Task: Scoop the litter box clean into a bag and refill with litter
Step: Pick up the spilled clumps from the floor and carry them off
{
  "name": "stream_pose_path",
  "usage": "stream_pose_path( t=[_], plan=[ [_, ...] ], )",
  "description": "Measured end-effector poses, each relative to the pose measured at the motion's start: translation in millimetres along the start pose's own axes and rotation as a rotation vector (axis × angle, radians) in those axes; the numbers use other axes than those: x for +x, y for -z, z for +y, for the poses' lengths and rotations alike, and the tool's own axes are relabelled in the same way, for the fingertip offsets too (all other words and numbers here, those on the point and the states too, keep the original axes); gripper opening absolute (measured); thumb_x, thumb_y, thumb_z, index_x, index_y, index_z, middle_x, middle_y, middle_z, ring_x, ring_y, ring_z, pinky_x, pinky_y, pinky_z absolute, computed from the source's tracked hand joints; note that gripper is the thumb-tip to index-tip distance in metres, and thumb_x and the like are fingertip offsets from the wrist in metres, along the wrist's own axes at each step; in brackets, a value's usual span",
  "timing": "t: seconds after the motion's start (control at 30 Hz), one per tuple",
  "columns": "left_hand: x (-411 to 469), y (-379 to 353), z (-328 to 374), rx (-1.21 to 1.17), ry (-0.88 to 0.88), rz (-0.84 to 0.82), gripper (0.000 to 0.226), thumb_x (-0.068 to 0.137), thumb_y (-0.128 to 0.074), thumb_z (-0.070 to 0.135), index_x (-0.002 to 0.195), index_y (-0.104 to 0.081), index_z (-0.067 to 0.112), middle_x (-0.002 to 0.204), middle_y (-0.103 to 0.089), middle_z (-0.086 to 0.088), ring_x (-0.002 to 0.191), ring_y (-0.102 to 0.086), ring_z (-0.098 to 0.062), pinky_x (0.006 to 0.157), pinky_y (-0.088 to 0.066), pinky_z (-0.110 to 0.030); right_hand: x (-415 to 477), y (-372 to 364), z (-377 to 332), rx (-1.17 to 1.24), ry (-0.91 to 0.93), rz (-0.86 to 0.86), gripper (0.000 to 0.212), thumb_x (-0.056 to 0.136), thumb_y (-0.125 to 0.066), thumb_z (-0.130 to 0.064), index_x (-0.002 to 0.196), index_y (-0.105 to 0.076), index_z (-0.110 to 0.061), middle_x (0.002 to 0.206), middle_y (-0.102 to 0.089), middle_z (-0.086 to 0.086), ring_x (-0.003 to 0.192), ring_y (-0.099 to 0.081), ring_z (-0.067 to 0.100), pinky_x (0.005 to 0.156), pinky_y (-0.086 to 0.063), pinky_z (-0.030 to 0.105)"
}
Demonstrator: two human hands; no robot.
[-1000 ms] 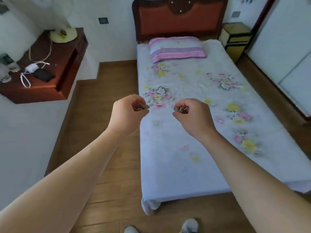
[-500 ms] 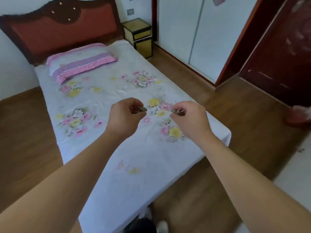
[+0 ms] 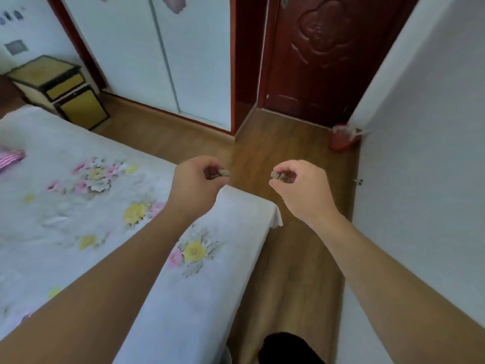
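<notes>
**View swinging right, door now coming ahead**

Left hand (image 3: 194, 179) is pinching the left clump (image 3: 223, 172) of grainy litter over the bed (image 3: 78, 206) corner. Right hand (image 3: 296, 185) is pinching the right clump (image 3: 279, 176) over the floor (image 3: 288, 258). Beyond, a red bin (image 3: 341, 140) is sitting near the door (image 3: 322, 56).

Nothing here can be read; the dark marks (image 3: 11, 17) on the far wall (image 3: 36, 30) are too blurred.

Head-worn view, downward over bed (image 3: 65, 206) corner
</notes>
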State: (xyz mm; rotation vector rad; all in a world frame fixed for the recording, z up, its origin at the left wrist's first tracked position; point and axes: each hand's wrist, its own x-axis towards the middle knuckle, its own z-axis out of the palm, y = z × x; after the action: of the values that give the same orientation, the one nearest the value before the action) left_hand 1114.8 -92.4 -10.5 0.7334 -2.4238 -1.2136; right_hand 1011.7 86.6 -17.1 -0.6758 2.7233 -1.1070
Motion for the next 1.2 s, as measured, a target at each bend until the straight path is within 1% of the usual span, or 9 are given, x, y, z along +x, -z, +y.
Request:
stream_pose_path(
  t=[0.17, 0.23, 0.33, 0.47, 0.63, 0.83, 0.97, 1.03, 1.2],
  plan=[
    [88, -87, 47, 0.046, -0.047, -0.125, 0.012, 0.084, -0.077, 0.023, 0.090, -0.069, 0.030, 0.080, -0.065, 0.014, 0.071, -0.062, -0.003, 0.062, -0.044, -0.008, 71, 46, 67, 0.000, -0.102, 0.110, 0.019, 0.090, -0.067, -0.034, 0.108, -0.067, -0.030, 0.105, -0.062, -0.016, 0.092, -0.057, 0.001, 0.072, -0.038, 0.004],
    [124, -125, 63, 0.057, -0.064, -0.142, 0.014, 0.084, -0.077, 0.026, 0.097, -0.071, 0.028, 0.086, -0.067, 0.013, 0.076, -0.064, -0.003, 0.068, -0.050, -0.011, 106, 65, 97, -0.008, -0.110, 0.137, 0.019, 0.090, -0.067, -0.034, 0.109, -0.067, -0.030, 0.104, -0.060, -0.017, 0.091, -0.056, 0.001, 0.074, -0.038, 0.004],
    [174, -172, 90, 0.049, -0.078, -0.155, 0.017, 0.086, -0.075, 0.028, 0.103, -0.070, 0.029, 0.090, -0.067, 0.015, 0.080, -0.064, -0.002, 0.071, -0.050, -0.010, 161, 95, 133, 0.003, -0.125, 0.164, 0.020, 0.089, -0.069, -0.032, 0.109, -0.068, -0.029, 0.104, -0.063, -0.015, 0.092, -0.058, 0.002, 0.077, -0.043, 0.006],
    [237, -219, 124, 0.031, -0.086, -0.169, 0.015, 0.086, -0.075, 0.025, 0.100, -0.070, 0.027, 0.087, -0.067, 0.013, 0.079, -0.063, -0.003, 0.066, -0.047, -0.010, 231, 132, 168, 0.005, -0.133, 0.177, 0.022, 0.088, -0.071, -0.030, 0.110, -0.069, -0.026, 0.106, -0.066, -0.012, 0.091, -0.060, 0.003, 0.076, -0.045, 0.008],
    [316, -265, 154, 0.021, -0.092, -0.195, 0.016, 0.087, -0.074, 0.023, 0.100, -0.069, 0.029, 0.088, -0.066, 0.013, 0.082, -0.062, -0.004, 0.070, -0.050, -0.014, 315, 159, 198, -0.003, -0.126, 0.189, 0.022, 0.088, -0.071, -0.027, 0.110, -0.070, -0.024, 0.106, -0.067, -0.010, 0.093, -0.061, 0.005, 0.077, -0.046, 0.010],
    [444, -325, 178, 0.013, -0.152, -0.220, 0.014, 0.086, -0.075, 0.019, 0.095, -0.068, 0.028, 0.083, -0.064, 0.013, 0.076, -0.060, -0.003, 0.065, -0.043, -0.011, 439, 174, 237, 0.001, -0.162, 0.199, 0.024, 0.089, -0.071, -0.028, 0.112, -0.069, -0.026, 0.108, -0.067, -0.010, 0.095, -0.062, 0.005, 0.080, -0.051, 0.015],
    [530, -364, 197, 0.006, -0.197, -0.275, 0.017, 0.085, -0.076, 0.018, 0.089, -0.065, 0.031, 0.079, -0.062, 0.013, 0.071, -0.058, -0.003, 0.062, -0.041, -0.009, 517, 186, 260, 0.010, -0.214, 0.224, 0.026, 0.089, -0.071, -0.027, 0.115, -0.068, -0.025, 0.109, -0.067, -0.010, 0.095, -0.061, 0.004, 0.079, -0.049, 0.012],
    [568, -385, 207, -0.001, -0.216, -0.301, 0.017, 0.084, -0.077, 0.017, 0.088, -0.066, 0.030, 0.077, -0.062, 0.013, 0.070, -0.058, -0.004, 0.064, -0.043, -0.012, 553, 195, 271, 0.016, -0.238, 0.245, 0.027, 0.089, -0.071, -0.026, 0.115, -0.069, -0.024, 0.110, -0.067, -0.009, 0.095, -0.061, 0.005, 0.078, -0.047, 0.011],
    [653, -442, 235, -0.030, -0.213, -0.356, 0.015, 0.084, -0.077, 0.016, 0.096, -0.071, 0.024, 0.079, -0.062, 0.011, 0.071, -0.059, -0.007, 0.066, -0.050, -0.020, 634, 220, 306, 0.035, -0.302, 0.281, 0.024, 0.089, -0.070, -0.025, 0.112, -0.068, -0.023, 0.109, -0.064, -0.008, 0.097, -0.061, 0.008, 0.087, -0.050, 0.019]
  ],
)
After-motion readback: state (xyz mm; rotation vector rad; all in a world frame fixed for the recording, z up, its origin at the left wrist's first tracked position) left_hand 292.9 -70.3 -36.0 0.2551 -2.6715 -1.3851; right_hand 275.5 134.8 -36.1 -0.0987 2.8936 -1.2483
